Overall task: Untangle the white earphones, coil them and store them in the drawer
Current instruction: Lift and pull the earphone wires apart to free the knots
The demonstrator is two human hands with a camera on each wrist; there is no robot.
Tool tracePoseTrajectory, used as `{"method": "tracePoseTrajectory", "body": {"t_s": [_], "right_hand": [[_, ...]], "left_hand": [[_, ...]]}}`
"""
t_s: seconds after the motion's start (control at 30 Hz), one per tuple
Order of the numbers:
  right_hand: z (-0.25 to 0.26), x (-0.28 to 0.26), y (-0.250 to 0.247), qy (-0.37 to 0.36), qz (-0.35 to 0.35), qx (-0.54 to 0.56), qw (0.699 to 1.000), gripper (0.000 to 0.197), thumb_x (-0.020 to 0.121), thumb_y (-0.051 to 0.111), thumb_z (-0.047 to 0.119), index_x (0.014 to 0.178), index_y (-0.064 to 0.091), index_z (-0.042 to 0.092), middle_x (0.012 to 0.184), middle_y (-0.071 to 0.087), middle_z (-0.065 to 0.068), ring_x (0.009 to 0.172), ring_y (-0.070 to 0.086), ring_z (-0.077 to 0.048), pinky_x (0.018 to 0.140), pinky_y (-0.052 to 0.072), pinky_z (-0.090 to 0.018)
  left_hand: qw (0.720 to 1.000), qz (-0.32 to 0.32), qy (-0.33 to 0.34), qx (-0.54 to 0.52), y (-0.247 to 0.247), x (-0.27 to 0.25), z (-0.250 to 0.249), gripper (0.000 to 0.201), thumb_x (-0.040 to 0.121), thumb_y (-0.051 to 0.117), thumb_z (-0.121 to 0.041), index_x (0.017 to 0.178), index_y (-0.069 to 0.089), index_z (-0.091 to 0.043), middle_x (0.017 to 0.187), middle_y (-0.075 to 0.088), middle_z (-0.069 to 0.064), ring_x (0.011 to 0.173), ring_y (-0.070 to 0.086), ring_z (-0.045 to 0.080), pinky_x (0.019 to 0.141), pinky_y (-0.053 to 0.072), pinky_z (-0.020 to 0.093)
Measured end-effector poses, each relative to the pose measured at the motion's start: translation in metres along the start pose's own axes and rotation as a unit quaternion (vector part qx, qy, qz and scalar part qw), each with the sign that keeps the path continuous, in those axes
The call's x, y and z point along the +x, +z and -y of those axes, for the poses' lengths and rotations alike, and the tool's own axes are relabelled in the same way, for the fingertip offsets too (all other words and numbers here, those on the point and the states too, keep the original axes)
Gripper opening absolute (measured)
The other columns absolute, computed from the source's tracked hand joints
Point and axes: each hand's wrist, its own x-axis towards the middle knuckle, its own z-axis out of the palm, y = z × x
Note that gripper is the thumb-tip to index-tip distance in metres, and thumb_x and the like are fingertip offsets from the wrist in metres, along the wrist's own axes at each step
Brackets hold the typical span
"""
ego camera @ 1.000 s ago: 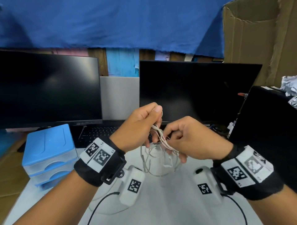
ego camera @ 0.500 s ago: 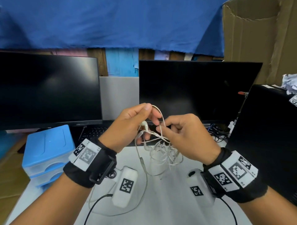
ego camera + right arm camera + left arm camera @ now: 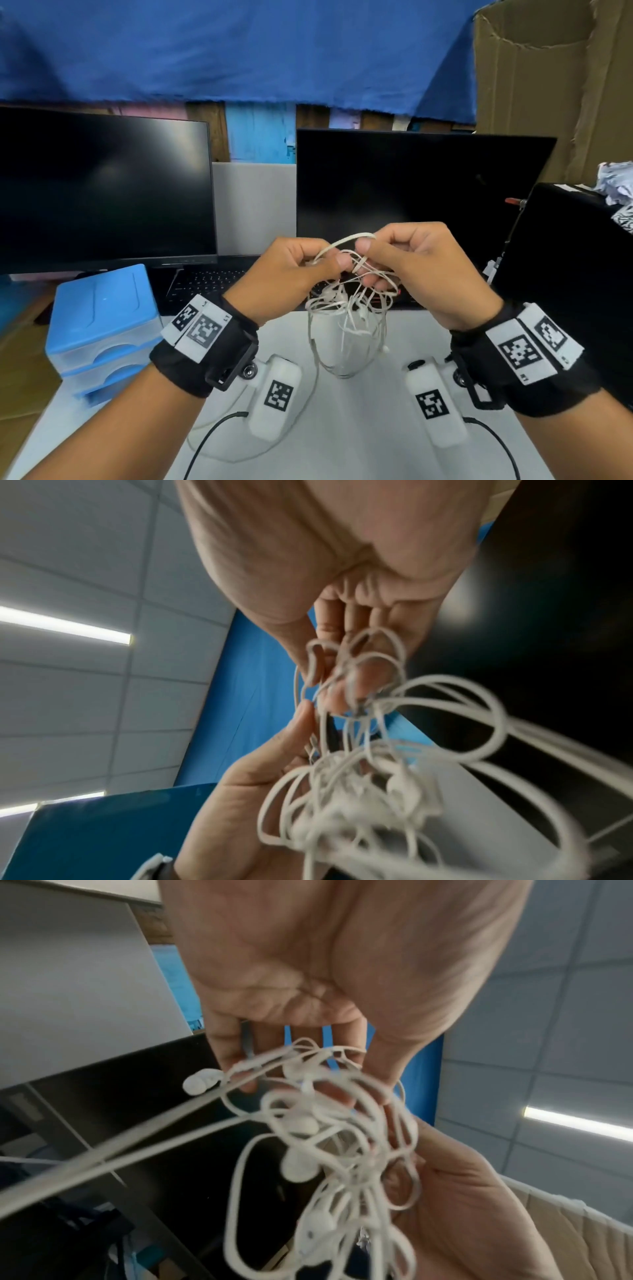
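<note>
The left hand [image 3: 291, 270] and right hand [image 3: 421, 270] each pinch strands of the tangled white earphones [image 3: 349, 305] above the tabletop [image 3: 342, 428]; loops hang beneath; the blue drawer unit [image 3: 102, 318] stands left.

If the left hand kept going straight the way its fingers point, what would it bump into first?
Most likely the right hand. The left hand points across at it, and both pinch the tangled white earphones between them, so the cable sits in that gap. Depth is hard to judge.

- Two hands [image 3: 359, 270] are seen.
- One tangle of white earphones [image 3: 349, 308] is counted between them.
- Two dark monitors [image 3: 102, 192] are seen beyond.
- One blue drawer unit [image 3: 102, 315] is counted to the left.
</note>
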Motion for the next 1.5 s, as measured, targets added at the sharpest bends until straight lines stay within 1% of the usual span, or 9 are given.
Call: {"method": "tracePoseTrajectory", "body": {"t_s": [0.1, 0.43, 0.67, 0.9, 1.07, 1.2, 1.3, 1.4, 1.5], "right_hand": [[0.003, 0.001, -0.001, -0.032, -0.010, -0.043, 0.999, 0.013, 0.088, 0.071, 0.013, 0.079, 0.074, 0.004, 0.074, 0.075, -0.011, 0.071, 0.073, -0.029, 0.072, 0.059, -0.034], [0.016, 0.014, -0.019, -0.023, -0.061, -0.028, 0.997, 0.017, 0.090, 0.069, 0.009, 0.080, 0.070, -0.004, 0.066, 0.070, -0.012, 0.050, 0.061, -0.017, 0.043, 0.045, -0.021], [0.015, 0.021, -0.006, -0.118, -0.036, -0.191, 0.974, 0.020, 0.088, 0.072, 0.023, 0.072, 0.075, 0.012, 0.063, 0.072, -0.004, 0.056, 0.069, -0.022, 0.055, 0.057, -0.034], [0.008, 0.025, -0.005, 0.010, -0.012, -0.116, 0.993, 0.024, 0.092, 0.067, 0.013, 0.070, 0.066, 0.004, 0.061, 0.069, -0.011, 0.041, 0.059, -0.014, 0.038, 0.038, -0.020], [0.010, 0.025, -0.006, 0.029, -0.071, 0.018, 0.997, 0.016, 0.092, 0.064, 0.005, 0.078, 0.064, -0.002, 0.058, 0.062, -0.007, 0.037, 0.049, -0.012, 0.034, 0.030, -0.020], [0.017, 0.026, -0.010, 0.006, -0.118, 0.051, 0.992, 0.016, 0.093, 0.065, 0.009, 0.086, 0.065, -0.006, 0.060, 0.063, -0.006, 0.042, 0.051, -0.012, 0.035, 0.030, -0.020], [0.017, 0.027, -0.008, -0.054, -0.135, -0.002, 0.989, 0.015, 0.091, 0.067, 0.010, 0.078, 0.068, 0.002, 0.059, 0.067, -0.007, 0.047, 0.059, -0.013, 0.039, 0.038, -0.019], [0.014, 0.025, -0.002, -0.086, -0.091, -0.044, 0.991, 0.010, 0.090, 0.068, 0.005, 0.082, 0.072, 0.001, 0.061, 0.069, -0.012, 0.048, 0.063, -0.011, 0.044, 0.043, -0.013], [0.009, 0.025, 0.003, -0.110, -0.057, -0.079, 0.989, 0.009, 0.089, 0.069, 0.007, 0.082, 0.075, 0.007, 0.061, 0.071, -0.008, 0.051, 0.066, -0.017, 0.050, 0.050, -0.023]], "left_hand": [[1.000, -0.015, 0.003, 0.010, -0.001, 0.003, 0.002, 0.022, 0.093, 0.062, -0.020, 0.090, 0.069, 0.000, 0.078, 0.071, 0.011, 0.074, 0.061, 0.014, 0.077, 0.050, 0.026], [0.998, -0.067, -0.006, -0.020, 0.006, 0.003, 0.012, 0.024, 0.093, 0.063, -0.021, 0.088, 0.066, 0.002, 0.057, 0.052, 0.007, 0.050, 0.044, 0.014, 0.052, 0.040, 0.026], [0.992, -0.096, 0.007, -0.079, 0.012, 0.006, 0.006, 0.018, 0.097, 0.056, -0.021, 0.098, 0.074, -0.018, 0.060, 0.045, -0.001, 0.044, 0.035, 0.007, 0.044, 0.035, 0.022], [0.990, -0.067, -0.001, -0.126, 0.011, 0.005, 0.007, 0.041, 0.100, 0.047, -0.014, 0.122, 0.060, -0.045, 0.062, 0.046, 0.001, 0.043, 0.028, 0.008, 0.041, 0.025, 0.022], [0.986, -0.048, -0.030, -0.157, 0.013, 0.005, 0.012, 0.022, 0.097, 0.053, -0.027, 0.094, 0.069, -0.012, 0.062, 0.042, 0.002, 0.043, 0.023, 0.007, 0.043, 0.015, 0.023], [0.985, -0.063, -0.023, -0.157, 0.006, 0.004, 0.013, 0.059, 0.084, 0.059, -0.057, 0.077, 0.050, 0.001, 0.063, 0.041, 0.002, 0.044, 0.026, 0.008, 0.043, 0.027, 0.020], [0.988, -0.065, -0.001, -0.140, 0.002, 0.005, 0.012, 0.041, 0.077, 0.075, -0.043, 0.075, 0.053, -0.008, 0.063, 0.052, 0.003, 0.046, 0.032, 0.009, 0.043, 0.032, 0.020], [0.988, -0.075, -0.009, -0.137, 0.003, 0.006, 0.010, 0.034, 0.073, 0.080, -0.010, 0.079, 0.048, -0.005, 0.102, 0.073, 0.002, 0.044, 0.041, 0.007, 0.041, 0.035, 0.018], [0.989, -0.076, -0.019, -0.126, 0.005, 0.006, 0.009, 0.032, 0.077, 0.075, 0.001, 0.078, 0.043, -0.003, 0.082, 0.065, 0.016, 0.039, 0.041, 0.009, 0.037, 0.035, 0.018]]}}
